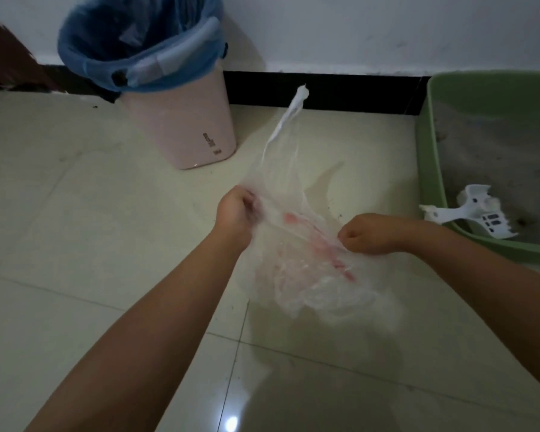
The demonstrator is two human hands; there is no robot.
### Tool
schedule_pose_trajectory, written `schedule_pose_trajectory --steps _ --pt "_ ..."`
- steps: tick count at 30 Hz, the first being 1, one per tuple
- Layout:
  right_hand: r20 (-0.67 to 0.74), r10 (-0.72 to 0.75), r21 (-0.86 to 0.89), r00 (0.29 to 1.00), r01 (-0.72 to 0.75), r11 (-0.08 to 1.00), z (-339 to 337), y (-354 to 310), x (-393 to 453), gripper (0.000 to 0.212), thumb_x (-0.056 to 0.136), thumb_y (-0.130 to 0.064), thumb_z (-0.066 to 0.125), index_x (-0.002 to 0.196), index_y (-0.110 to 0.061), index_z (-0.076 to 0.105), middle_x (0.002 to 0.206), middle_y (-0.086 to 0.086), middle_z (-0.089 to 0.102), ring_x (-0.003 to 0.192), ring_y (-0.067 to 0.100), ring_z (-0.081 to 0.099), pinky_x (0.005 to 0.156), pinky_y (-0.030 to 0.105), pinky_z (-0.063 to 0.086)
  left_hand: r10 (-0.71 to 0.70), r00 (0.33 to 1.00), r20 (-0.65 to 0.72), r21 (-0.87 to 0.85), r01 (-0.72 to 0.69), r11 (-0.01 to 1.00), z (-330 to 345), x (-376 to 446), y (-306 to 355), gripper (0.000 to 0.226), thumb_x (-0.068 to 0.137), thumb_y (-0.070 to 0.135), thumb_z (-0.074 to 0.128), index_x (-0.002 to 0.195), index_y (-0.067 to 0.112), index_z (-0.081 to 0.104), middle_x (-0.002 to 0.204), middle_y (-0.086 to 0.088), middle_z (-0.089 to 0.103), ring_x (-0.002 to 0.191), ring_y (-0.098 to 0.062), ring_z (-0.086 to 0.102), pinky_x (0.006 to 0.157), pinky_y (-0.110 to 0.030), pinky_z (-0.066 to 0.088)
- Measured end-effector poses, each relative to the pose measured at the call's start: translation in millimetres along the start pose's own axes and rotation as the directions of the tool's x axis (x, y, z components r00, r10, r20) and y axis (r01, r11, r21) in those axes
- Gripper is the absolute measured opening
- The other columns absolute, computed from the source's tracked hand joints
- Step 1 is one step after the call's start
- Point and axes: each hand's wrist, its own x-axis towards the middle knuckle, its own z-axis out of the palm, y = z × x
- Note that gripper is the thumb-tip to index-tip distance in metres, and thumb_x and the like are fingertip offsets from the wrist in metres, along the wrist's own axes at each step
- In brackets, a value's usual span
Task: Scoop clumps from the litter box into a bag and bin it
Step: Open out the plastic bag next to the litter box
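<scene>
Left hand (236, 213) and right hand (367, 233), apart, each pinch the thin plastic bag (296, 244) taut above the floor; risk: film tears or slips under overpull.

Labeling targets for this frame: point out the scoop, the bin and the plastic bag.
scoop (480, 213): head view, on its white slotted blade, inside the litter box.
bin (181, 126): head view, on its pink side wall, below the blue liner.
plastic bag (296, 194): head view, on the clear film between both hands.
</scene>
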Motion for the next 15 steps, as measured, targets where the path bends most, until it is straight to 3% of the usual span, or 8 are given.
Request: schedule_pose_trajectory --steps 3,4,6,8,11,13,14,15 --pt "-0.016 0.003 -0.027 1.000 -0.004 1.000 -4.7 -1.0 -5.1 0.045 0.087 -0.006 0.043 0.048 -0.017 0.025 0.053 0.001 0.025 0.045 0.009 0.024 0.047 0.018 0.024 0.029 0.998 -0.064 0.050 -0.026 0.998 6.0 0.5 2.4 0.032 0.089 0.005 0.041 0.058 0.013 0.041 0.035 0.007 0.044 0.030 -0.006 0.041 0.036 -0.014 0.032" --pt "-0.072 0.012 -0.049 0.997 -0.015 0.999 -6.3 -1.3 -4.9 0.047 0.089 -0.009 0.046 0.048 -0.017 0.025 0.052 0.002 0.025 0.046 0.009 0.025 0.046 0.018 0.023 0.086 0.991 -0.107 0.160 -0.068 0.985 8.4 0.4 2.8 0.026 0.090 0.007 0.046 0.064 0.012 0.045 0.045 0.005 0.049 0.039 -0.008 0.046 0.041 -0.016 0.035" --pt "-0.241 0.062 -0.073 0.969 -0.082 0.994 -10.6 -0.4 -2.7 0.049 0.093 -0.020 0.046 0.048 -0.016 0.027 0.054 0.005 0.030 0.054 0.017 0.037 0.049 0.021 0.024 0.303 0.938 -0.167 0.495 -0.186 0.849 12.6 -3.2 2.3 0.006 0.088 0.008 0.053 0.094 0.010 0.052 0.080 -0.004 0.057 0.071 -0.016 0.056 0.063 -0.024 0.044" --pt "-0.402 0.088 -0.095 0.912 -0.137 0.986 -14.7 -1.7 -1.6 0.045 0.094 -0.022 0.044 0.051 -0.014 0.037 0.067 0.009 0.042 0.078 0.030 0.053 0.061 0.029 0.034 0.506 0.860 -0.070 0.737 -0.298 0.607 14.2 -7.6 0.8 0.042 0.086 0.006 0.054 0.126 0.006 0.043 0.121 -0.013 0.049 0.114 -0.026 0.047 0.094 -0.029 0.038" --pt "-0.594 0.005 -0.090 0.804 -0.073 0.993 -14.7 -2.0 2.3 0.031 0.093 -0.019 0.045 0.084 0.004 0.065 0.091 0.021 0.056 0.097 0.034 0.054 0.083 0.036 0.042 0.709 0.627 0.322 0.784 -0.597 0.172 22.1 -20.5 3.7 0.048 0.083 0.002 0.052 0.130 0.003 0.045 0.137 -0.016 0.038 0.129 -0.029 0.031 0.106 -0.028 0.024" --pt "-0.677 -0.079 -0.129 0.732 -0.012 0.992 -11.8 -4.6 3.3 0.028 0.091 -0.017 0.051 0.093 0.006 0.067 0.100 0.022 0.061 0.097 0.036 0.054 0.086 0.043 0.045 0.681 0.463 0.568 0.705 -0.700 -0.112 30.1 -19.9 4.5 0.036 0.084 0.011 0.048 0.117 0.002 0.060 0.132 -0.019 0.049 0.126 -0.036 0.039 0.107 -0.040 0.028" --pt "-0.694 -0.113 -0.145 0.711 0.015 0.989 -10.7 -5.4 2.4 0.028 0.090 -0.017 0.052 0.092 0.006 0.068 0.098 0.023 0.063 0.094 0.037 0.056 0.084 0.044 0.046 0.618 0.435 0.655 0.677 -0.701 -0.224 33.8 -17.8 5.7 0.036 0.087 0.019 0.044 0.112 0.004 0.064 0.129 -0.017 0.054 0.126 -0.037 0.041 0.107 -0.045 0.025" --pt "-0.703 -0.140 -0.161 0.697 0.036 0.986 -10.3 -5.5 1.2 0.029 0.089 -0.016 0.051 0.091 0.006 0.069 0.094 0.024 0.064 0.090 0.037 0.057 0.081 0.044 0.048 0.518 0.487 0.704 0.681 -0.669 -0.297 36.9 -17.2 7.8 0.037 0.091 0.025 0.039 0.112 0.008 0.064 0.127 -0.011 0.057 0.128 -0.032 0.042 0.110 -0.048 0.019"
